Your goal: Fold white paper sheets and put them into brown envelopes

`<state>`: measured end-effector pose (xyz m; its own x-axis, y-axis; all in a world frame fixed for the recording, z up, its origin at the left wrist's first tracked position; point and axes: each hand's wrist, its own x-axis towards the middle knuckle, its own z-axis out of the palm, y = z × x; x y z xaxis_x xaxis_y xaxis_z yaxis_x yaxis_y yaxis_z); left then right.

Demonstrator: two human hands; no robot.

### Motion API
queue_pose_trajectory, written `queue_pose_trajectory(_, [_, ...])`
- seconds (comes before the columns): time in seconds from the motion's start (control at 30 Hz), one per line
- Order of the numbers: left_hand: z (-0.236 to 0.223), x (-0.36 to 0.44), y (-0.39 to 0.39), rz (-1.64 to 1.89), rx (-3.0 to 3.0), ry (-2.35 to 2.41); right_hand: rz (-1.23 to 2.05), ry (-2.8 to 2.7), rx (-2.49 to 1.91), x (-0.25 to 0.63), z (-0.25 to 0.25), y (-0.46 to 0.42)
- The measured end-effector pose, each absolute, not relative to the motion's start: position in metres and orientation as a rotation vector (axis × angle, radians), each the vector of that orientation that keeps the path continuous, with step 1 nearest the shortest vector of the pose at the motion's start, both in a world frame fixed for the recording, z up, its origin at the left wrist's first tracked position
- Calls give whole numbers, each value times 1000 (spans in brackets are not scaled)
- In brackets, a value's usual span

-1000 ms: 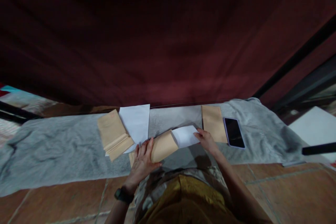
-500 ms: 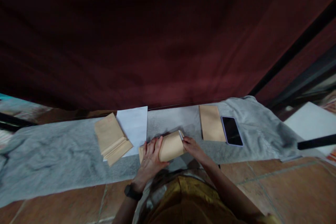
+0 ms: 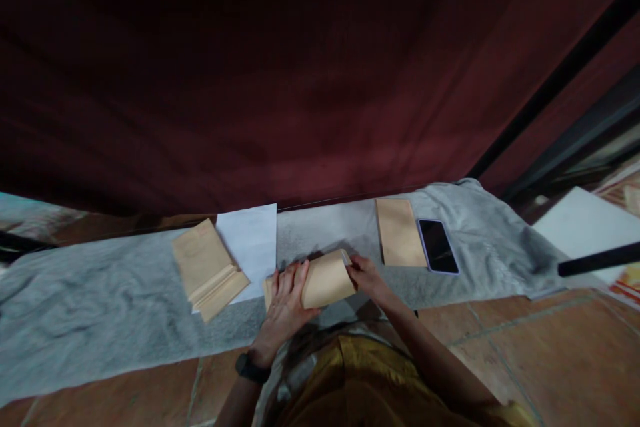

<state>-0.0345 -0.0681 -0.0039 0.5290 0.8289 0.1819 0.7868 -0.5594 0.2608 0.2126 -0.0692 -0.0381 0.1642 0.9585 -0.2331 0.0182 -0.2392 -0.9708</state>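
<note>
A brown paper envelope (image 3: 325, 280) lies in front of me, its right end gaping and bulging upward. My left hand (image 3: 289, 290) rests flat across its left part, fingers stretched out and thumb apart, pressing it down. At the gaping end, my right hand (image 3: 364, 275) has its fingers bent and closed, the tips partly hidden in the mouth. A thin strip of white paper (image 3: 346, 256) shows there beside the fingers. To the left, several brown envelopes (image 3: 204, 260) overlap a white sheet (image 3: 254, 233). Another brown envelope (image 3: 401, 233) lies to the right.
A phone (image 3: 438, 247) lies right of the flat envelope. Everything rests on a grey cloth (image 3: 115, 307) over a low surface. Behind hangs a dark red curtain (image 3: 310, 113). Black bars (image 3: 600, 259) and a white board (image 3: 585, 227) stand at the right, above floor tiles (image 3: 565, 347).
My right fingers have gone slightly further into the envelope's mouth, and less of the white paper shows. My left hand stays on the envelope. The view has shifted a little.
</note>
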Motion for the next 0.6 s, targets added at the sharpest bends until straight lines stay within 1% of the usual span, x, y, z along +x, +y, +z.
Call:
queue_pose_trajectory(0.3, [-3,-34,-65,407,2617,1362,1371,-894,-1398,214,-28,-73])
queue_pose_trajectory(0.4, [-3,-35,-64,452,2572,1358,1381,-822,-1342,214,-24,-73])
queue_pose_trajectory(0.5, [-5,-35,-67,737,2354,1499,1374,-713,-1277,213,-20,-72])
queue_pose_trajectory(0.6, [-10,-29,-72,1129,1831,1634,1376,-628,-1235,209,-16,-73])
